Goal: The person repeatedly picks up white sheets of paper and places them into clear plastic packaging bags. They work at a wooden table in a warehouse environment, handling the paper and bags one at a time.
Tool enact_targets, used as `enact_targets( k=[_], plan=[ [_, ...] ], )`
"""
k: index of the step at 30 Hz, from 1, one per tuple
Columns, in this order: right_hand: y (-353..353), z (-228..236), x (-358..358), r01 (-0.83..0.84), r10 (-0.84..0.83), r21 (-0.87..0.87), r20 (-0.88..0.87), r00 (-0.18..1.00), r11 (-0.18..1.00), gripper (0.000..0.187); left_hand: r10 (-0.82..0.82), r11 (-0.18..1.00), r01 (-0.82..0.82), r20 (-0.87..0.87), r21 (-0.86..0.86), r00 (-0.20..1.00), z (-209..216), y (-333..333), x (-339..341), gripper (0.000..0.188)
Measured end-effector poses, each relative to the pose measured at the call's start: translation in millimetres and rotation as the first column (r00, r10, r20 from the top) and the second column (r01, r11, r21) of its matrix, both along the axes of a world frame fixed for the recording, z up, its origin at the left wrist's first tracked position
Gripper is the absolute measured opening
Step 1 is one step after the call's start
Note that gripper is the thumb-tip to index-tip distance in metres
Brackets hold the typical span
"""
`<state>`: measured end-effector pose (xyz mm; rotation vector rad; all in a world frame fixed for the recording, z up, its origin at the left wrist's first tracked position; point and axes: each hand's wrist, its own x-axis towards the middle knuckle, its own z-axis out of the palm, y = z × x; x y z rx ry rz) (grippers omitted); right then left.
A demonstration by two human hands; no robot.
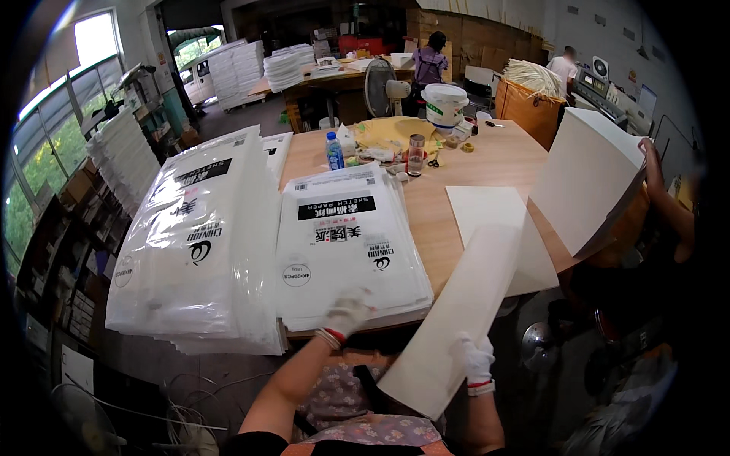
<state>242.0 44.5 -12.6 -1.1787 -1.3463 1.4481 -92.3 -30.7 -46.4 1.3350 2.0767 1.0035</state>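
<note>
My left hand [348, 310], in a white glove, rests on the near edge of a low stack of flat plastic-wrapped paper packs [346, 243] on the wooden table [494, 159]. My right hand [477, 359], also gloved, grips the lower edge of a stack of white paper sheets [456, 319] tilted up over the table's front edge. A taller pile of the same wrapped packs [194, 243] stands to the left.
At the right a co-worker's hand [651, 156] holds up a large white sheet [585, 178]. More white sheets [494, 216] lie flat on the table. A blue-capped bottle [334, 151], a white bucket [445, 104], a fan [380, 86] and small items sit at the back.
</note>
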Motion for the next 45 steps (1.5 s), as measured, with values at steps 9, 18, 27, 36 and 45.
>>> enact_targets(
  k=[9,18,27,36,45],
  plan=[
    [-20,119,29,-0.441,0.163,0.457,0.528,0.833,0.773,0.021,-0.067,0.989,0.106,0.332,-0.1,0.941,-19,45,-73,0.023],
    [-36,103,-34,-0.757,0.295,-0.093,0.946,0.135,0.646,0.054,-0.107,0.966,-0.135,0.814,0.222,0.572,40,114,-128,0.015],
    [68,24,-77,-0.554,0.331,0.189,0.633,0.7,0.811,0.039,-0.534,0.843,0.538,-0.096,0.012,0.84,143,63,85,0.046],
    [171,2,-184,-0.335,-0.113,0.405,0.764,0.636,0.851,0.038,0.154,0.902,0.361,-0.957,0.237,0.244,-43,58,-36,0.059],
    [82,30,-110,-0.506,0.09,0.2,0.866,0.491,0.839,0.044,0.377,0.874,-0.408,0.16,0.264,0.912,-58,-67,-81,0.035]
  ],
)
